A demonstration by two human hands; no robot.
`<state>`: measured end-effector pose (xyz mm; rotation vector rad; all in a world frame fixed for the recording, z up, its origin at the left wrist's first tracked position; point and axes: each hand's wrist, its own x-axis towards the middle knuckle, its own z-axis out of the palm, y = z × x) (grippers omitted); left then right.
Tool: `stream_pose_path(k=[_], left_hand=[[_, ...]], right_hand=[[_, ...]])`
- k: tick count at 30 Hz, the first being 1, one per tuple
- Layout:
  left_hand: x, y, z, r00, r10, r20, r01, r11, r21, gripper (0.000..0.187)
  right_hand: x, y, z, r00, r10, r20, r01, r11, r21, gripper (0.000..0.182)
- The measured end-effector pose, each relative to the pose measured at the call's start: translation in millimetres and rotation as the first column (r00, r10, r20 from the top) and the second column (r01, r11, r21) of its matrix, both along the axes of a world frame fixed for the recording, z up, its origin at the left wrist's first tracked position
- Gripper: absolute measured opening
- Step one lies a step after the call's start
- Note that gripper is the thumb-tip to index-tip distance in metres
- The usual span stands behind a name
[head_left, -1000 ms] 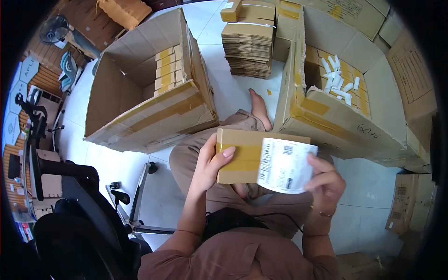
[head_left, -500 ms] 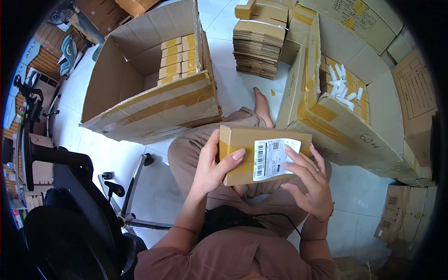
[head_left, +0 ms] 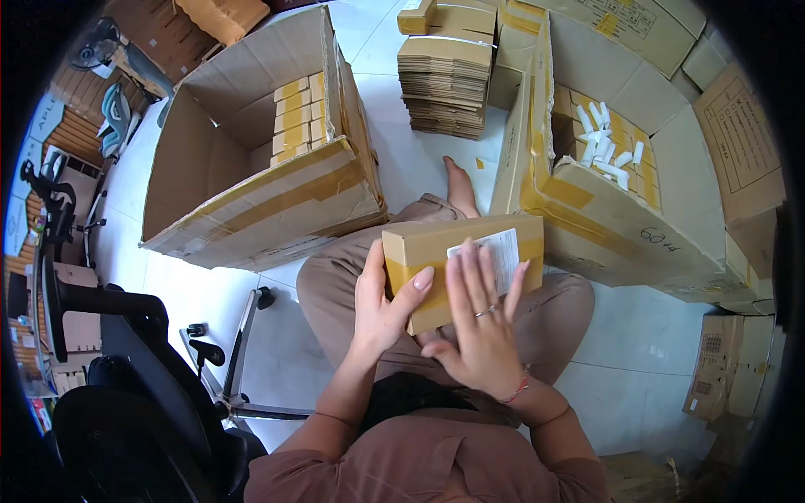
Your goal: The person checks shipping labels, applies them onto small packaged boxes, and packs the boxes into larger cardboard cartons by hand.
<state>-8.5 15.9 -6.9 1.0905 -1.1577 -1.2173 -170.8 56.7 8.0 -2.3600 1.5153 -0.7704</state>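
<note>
A small brown carton [head_left: 423, 245] with yellow-brown tape is tilted above my lap. My left hand [head_left: 386, 298] grips its left end, thumb on the front face and fingers behind. Across the front face lies my right hand [head_left: 482, 323], its fingers spread flat over a white printed label [head_left: 506, 256]. The right hand covers much of the label's left and lower part. A ring and a red bracelet show on that hand.
A large open box [head_left: 260, 197] with small cartons stands front left. Another open box [head_left: 620, 226], at right, holds taped cartons and white rolled pieces [head_left: 599, 147]. Flattened cardboard [head_left: 444, 88] is stacked between them. A black chair [head_left: 142, 402] is at left.
My right hand has moved left across the label, its fingers now straighter and covering the barcode side. The carton has tilted slightly, and the whole view has shifted a little.
</note>
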Motion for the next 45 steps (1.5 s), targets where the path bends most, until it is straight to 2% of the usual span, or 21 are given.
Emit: stream_pose_path(k=[4, 6, 7, 8, 10, 11, 16, 18, 20, 22, 23, 28, 32, 34, 35, 37, 40, 41, 42, 43, 45], left_hand=[[3, -2, 1, 0.996, -0.023, -0.092, 0.022, 1.000, -0.009, 0.041], [7, -2, -1, 0.997, -0.025, -0.069, 0.025, 1.000, -0.007, 0.041], [9, -2, 0, 0.997, -0.008, -0.077, 0.009, 1.000, 0.005, 0.043], [10, -2, 0, 0.996, 0.006, -0.085, -0.005, 1.000, 0.015, 0.045], [11, -3, 0, 0.993, 0.022, -0.115, -0.022, 1.000, 0.005, 0.046], [11, -3, 0, 0.989, 0.035, -0.143, -0.036, 0.999, -0.006, 0.047], [11, -4, 2, 0.979, 0.109, -0.173, -0.105, 0.994, 0.032, 0.052], [12, -4, 3, 0.974, 0.127, -0.187, -0.123, 0.992, 0.034, 0.055], [13, -4, 5, 0.973, 0.137, -0.187, -0.136, 0.991, 0.022, 0.060], [15, -4, 4, 0.970, 0.144, -0.194, -0.143, 0.989, 0.022, 0.060], [16, -4, 4, 0.968, 0.151, -0.201, -0.150, 0.988, 0.021, 0.060], [24, -9, -4, 0.973, 0.141, -0.184, -0.136, 0.990, 0.038, 0.059], [19, -12, -1, 0.972, 0.160, -0.169, -0.155, 0.987, 0.045, 0.058], [21, -13, -5, 0.971, 0.174, -0.165, -0.170, 0.985, 0.034, 0.058], [24, -15, -7, 0.969, 0.169, -0.182, -0.166, 0.986, 0.030, 0.058], [34, -19, -13, 0.968, 0.165, -0.192, -0.168, 0.986, 0.000, 0.062], [75, -14, -11, 0.952, 0.268, -0.149, -0.274, 0.962, -0.020, 0.062], [95, -10, -8, 0.929, 0.347, -0.125, -0.355, 0.934, -0.043, 0.061], [121, -6, -4, 0.882, 0.460, -0.097, -0.469, 0.879, -0.090, 0.061], [148, -3, 3, 0.817, 0.573, -0.073, -0.577, 0.804, -0.145, 0.060], [208, 4, 25, 0.616, 0.786, -0.049, -0.758, 0.576, -0.306, 0.060]], right_hand=[[8, 0, 2, 0.996, 0.035, -0.085, -0.037, 0.999, -0.023, 0.086], [1, -5, 2, 0.987, 0.010, -0.159, -0.014, 1.000, -0.027, 0.081], [-8, -11, -1, 0.987, -0.074, -0.140, 0.072, 0.997, -0.017, 0.078], [-14, -15, -5, 0.987, -0.071, -0.142, 0.070, 0.997, -0.015, 0.078], [-22, -20, -12, 0.969, -0.238, -0.060, 0.238, 0.971, 0.001, 0.078], [-26, -19, -15, 0.967, -0.250, -0.054, 0.252, 0.968, 0.020, 0.078], [-17, -1, -21, 0.975, -0.196, -0.101, 0.196, 0.981, -0.011, 0.079], [-13, 4, -26, 0.984, -0.104, -0.146, 0.086, 0.988, -0.128, 0.080], [-13, 2, -25, 0.984, -0.112, -0.138, 0.097, 0.989, -0.112, 0.080], [-14, -5, -23, 0.965, -0.260, 0.025, 0.261, 0.964, -0.045, 0.077], [-17, -8, -24, 0.949, -0.314, 0.023, 0.315, 0.948, -0.046, 0.076], [-23, -16, -24, 0.899, -0.416, 0.139, 0.418, 0.908, 0.019, 0.080], [-6, -14, -20, 0.953, -0.272, 0.131, 0.280, 0.959, -0.052, 0.075], [9, -13, -18, 0.987, -0.103, -0.124, 0.095, 0.993, -0.072, 0.074], [15, -13, -20, 0.989, -0.090, -0.121, 0.082, 0.994, -0.070, 0.074], [25, -16, -27, 0.985, 0.157, -0.065, -0.169, 0.945, -0.281, 0.068], [18, -26, -34, 0.975, 0.221, 0.004, -0.208, 0.927, -0.310, 0.065], [15, -29, -35, 0.985, 0.152, 0.083, -0.131, 0.967, -0.220, 0.061], [11, -36, -37, 0.979, 0.183, 0.094, -0.158, 0.961, -0.228, 0.061], [8, -46, -38, 0.982, 0.115, 0.149, -0.080, 0.971, -0.227, 0.061], [11, -67, -38, 0.974, 0.065, 0.215, -0.016, 0.975, -0.224, 0.060]])
